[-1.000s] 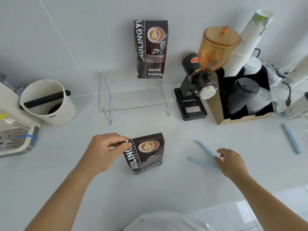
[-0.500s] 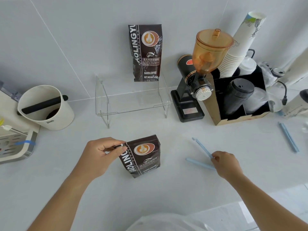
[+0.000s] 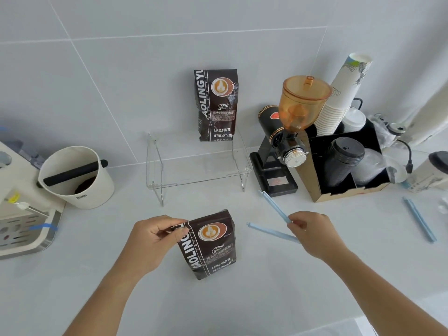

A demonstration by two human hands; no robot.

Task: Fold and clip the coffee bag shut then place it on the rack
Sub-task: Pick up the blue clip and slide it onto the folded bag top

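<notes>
While left hand [image 3: 155,241] pinches coffee bag [image 3: 212,246] top, right hand [image 3: 312,232] grips blue clip [image 3: 274,207], spent grounds in knock box [image 3: 77,178]

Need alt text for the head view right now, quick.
Left hand pinches the folded top of a dark brown coffee bag standing on the white counter; right hand grips an open light-blue bag clip. Clear acrylic rack behind holds a second bag.

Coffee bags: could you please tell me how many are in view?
2. One bag stands on the counter, its top pinched by the left hand. Another bag stands on the clear rack against the wall. None seem hidden.
</notes>
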